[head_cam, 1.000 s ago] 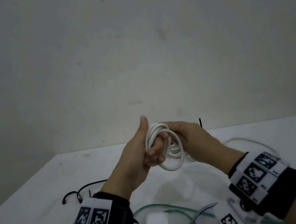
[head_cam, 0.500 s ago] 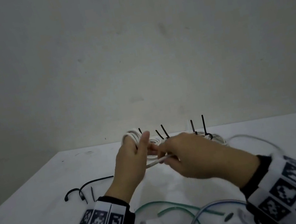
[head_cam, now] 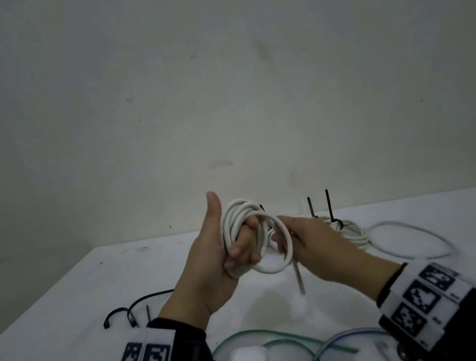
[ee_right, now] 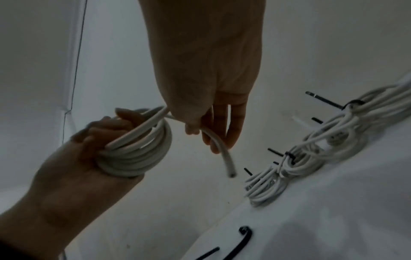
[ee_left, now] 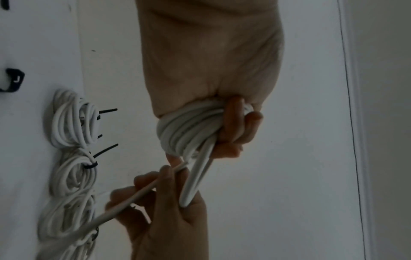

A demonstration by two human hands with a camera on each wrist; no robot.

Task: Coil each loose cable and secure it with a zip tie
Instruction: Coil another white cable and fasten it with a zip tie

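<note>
White cable (head_cam: 248,234) coiled round left hand (head_cam: 212,265) (mid-table).

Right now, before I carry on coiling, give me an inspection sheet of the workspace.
Surface: white table, lit dimly.
Job's things: white cable coil in hand, free end loose; tied coils at the back with black zip ties.
Clutter: black cable; green cable.
Grippers: left hand grips the coil; right hand holds the free end.
Cables: loose white loop.
Surroundings: bare wall.
</note>
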